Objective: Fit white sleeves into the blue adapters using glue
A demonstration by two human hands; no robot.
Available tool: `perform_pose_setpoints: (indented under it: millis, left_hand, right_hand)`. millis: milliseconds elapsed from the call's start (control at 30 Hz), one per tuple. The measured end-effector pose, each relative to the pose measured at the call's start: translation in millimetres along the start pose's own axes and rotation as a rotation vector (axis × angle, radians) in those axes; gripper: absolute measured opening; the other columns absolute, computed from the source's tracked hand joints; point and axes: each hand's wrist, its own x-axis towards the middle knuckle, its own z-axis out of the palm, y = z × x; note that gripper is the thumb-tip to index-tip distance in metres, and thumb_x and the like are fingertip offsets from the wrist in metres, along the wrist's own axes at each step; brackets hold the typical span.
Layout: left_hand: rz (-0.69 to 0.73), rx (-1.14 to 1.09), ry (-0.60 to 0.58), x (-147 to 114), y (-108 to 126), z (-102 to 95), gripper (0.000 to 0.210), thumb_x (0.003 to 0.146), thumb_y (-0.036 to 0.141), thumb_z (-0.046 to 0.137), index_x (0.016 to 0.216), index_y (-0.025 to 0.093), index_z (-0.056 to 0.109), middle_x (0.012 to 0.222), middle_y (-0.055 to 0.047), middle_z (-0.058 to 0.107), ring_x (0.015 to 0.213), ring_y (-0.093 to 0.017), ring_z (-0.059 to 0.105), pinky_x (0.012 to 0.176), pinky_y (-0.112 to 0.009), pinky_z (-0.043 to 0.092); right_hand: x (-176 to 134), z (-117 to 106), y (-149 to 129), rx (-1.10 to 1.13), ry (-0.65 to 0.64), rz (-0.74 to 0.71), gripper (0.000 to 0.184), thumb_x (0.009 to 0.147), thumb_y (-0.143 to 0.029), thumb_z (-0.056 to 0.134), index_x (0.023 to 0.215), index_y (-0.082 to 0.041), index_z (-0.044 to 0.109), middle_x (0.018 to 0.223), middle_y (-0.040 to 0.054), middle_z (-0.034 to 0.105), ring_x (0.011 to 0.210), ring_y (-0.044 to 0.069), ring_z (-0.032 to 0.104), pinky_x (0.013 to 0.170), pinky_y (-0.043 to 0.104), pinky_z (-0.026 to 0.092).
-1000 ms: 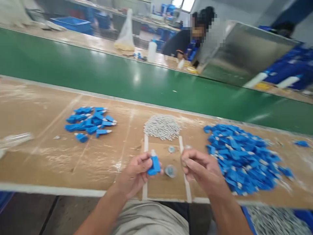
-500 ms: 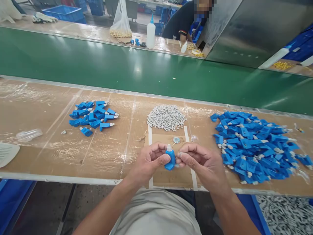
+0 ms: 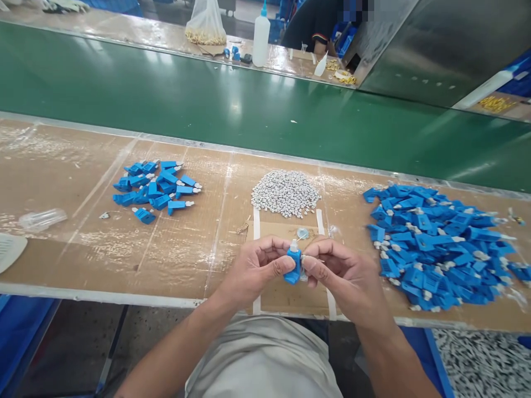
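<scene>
In front of my body, my left hand (image 3: 265, 265) pinches a blue plastic part (image 3: 292, 266) with a pale grey tip pointing up and away from me. The thumb lies on its near face. My right hand (image 3: 338, 271) is closed at the part's right side, thumb and forefinger pressed together on what looks like a small grey piece (image 3: 303, 258), mostly hidden by the fingertips. Just beyond the hands, a small clear round dish (image 3: 303, 233) with a thin pale stick sits on a taped cardboard sheet (image 3: 280, 296). Past that lies a heap of small grey pieces (image 3: 285, 193).
A large pile of blue parts (image 3: 440, 243) lies right, a smaller pile (image 3: 153, 188) left. Clear plastic tubes (image 3: 42, 219) rest far left. Beyond the table runs a green belt (image 3: 166, 94); a white bottle (image 3: 261, 41) and another person's arm (image 3: 320, 41) are across it.
My right fingertips have come against the blue part's right side, where a small gap showed before. The view has tilted slightly downward.
</scene>
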Motion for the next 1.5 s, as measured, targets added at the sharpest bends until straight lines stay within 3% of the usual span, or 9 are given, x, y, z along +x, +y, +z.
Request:
perform_pose_setpoints:
  millis: [333,467,600,767,967,1100,1333,1433,1500]
  left_hand:
    - [0.045,0.109,0.060,1,-3,0.9,0.032,0.082,0.036,0.084,0.100,0.011,0.074,0.084,-0.005,0.071,0.075,-0.013,0.065,0.067,-0.024,0.052]
    - [-0.028,0.077,-0.022,0,-1,-2.3,0.029,0.086,0.037,0.080,0.100,0.012,0.074,0.083,-0.005,0.070,0.072,-0.012,0.063,0.067,-0.024,0.051]
    - [-0.076,0.007,-0.114,1,0,-1.5,0.027,0.087,0.038,0.079,0.097,0.013,0.073,0.085,-0.006,0.071,0.073,-0.012,0.063,0.068,-0.024,0.049]
    - [-0.074,0.003,-0.096,2,4,6.9,0.027,0.086,0.039,0.080,0.090,0.014,0.069,0.079,-0.004,0.068,0.070,-0.012,0.062,0.066,-0.024,0.047]
    - [-0.051,0.047,-0.058,-3,8,14.1,0.029,0.085,0.039,0.080,0.088,0.012,0.069,0.077,-0.004,0.067,0.068,-0.012,0.061,0.065,-0.023,0.048]
    - [-0.139,-0.124,-0.070,-3,5,12.5,0.033,0.082,0.039,0.083,0.092,0.010,0.073,0.082,-0.006,0.068,0.070,-0.011,0.062,0.062,-0.020,0.049]
    - [-0.493,-0.620,-0.293,4,-1,-4.3,0.038,0.065,0.028,0.093,0.094,0.010,0.077,0.078,-0.007,0.073,0.069,-0.014,0.071,0.059,-0.016,0.054]
    - [-0.505,-0.635,-0.297,5,-3,-6.4,0.035,0.064,0.027,0.093,0.091,0.011,0.078,0.073,-0.006,0.071,0.064,-0.013,0.069,0.058,-0.015,0.054]
    - [-0.474,-0.572,-0.267,4,-3,-5.1,0.034,0.065,0.031,0.092,0.087,0.011,0.077,0.072,-0.006,0.070,0.063,-0.013,0.068,0.056,-0.017,0.053]
  right_hand:
    - [0,1,4,-0.037,0.037,0.025,0.012,0.092,-0.030,0.076,0.086,-0.020,0.075,0.080,0.0012,0.069,0.063,0.009,0.064,0.055,0.017,0.055]
    - [5,-5,13,0.164,-0.021,0.137,0.014,0.083,-0.029,0.085,0.081,-0.019,0.075,0.072,0.0002,0.067,0.059,0.009,0.063,0.051,0.016,0.054]
    - [9,-7,16,0.441,-0.077,0.230,0.031,0.074,-0.031,0.092,0.101,-0.022,0.079,0.066,-0.0026,0.061,0.050,0.007,0.056,0.037,0.013,0.043]
    - [8,-7,16,0.575,-0.157,0.305,0.028,0.076,-0.032,0.090,0.100,-0.020,0.081,0.064,-0.0041,0.055,0.043,0.001,0.047,0.036,0.009,0.038]
    - [11,-7,19,0.651,-0.209,0.331,0.028,0.075,-0.030,0.090,0.100,-0.022,0.081,0.070,-0.0035,0.057,0.044,0.001,0.049,0.039,0.008,0.042]
    - [11,-7,12,0.639,-0.223,0.341,0.032,0.075,-0.033,0.090,0.105,-0.023,0.082,0.070,-0.0015,0.061,0.047,0.003,0.050,0.037,0.009,0.040]
    - [-3,-6,-17,0.407,-0.174,0.412,0.049,0.081,-0.047,0.084,0.120,-0.019,0.078,0.072,0.0015,0.061,0.047,0.005,0.038,0.033,0.014,0.031]
    - [-5,-2,-18,0.339,-0.187,0.389,0.049,0.085,-0.052,0.079,0.121,-0.019,0.077,0.068,0.0002,0.060,0.045,0.005,0.035,0.035,0.016,0.028]
    - [-2,2,-15,0.329,-0.190,0.321,0.048,0.085,-0.053,0.079,0.118,-0.018,0.077,0.069,0.0010,0.061,0.047,0.006,0.040,0.037,0.017,0.029]
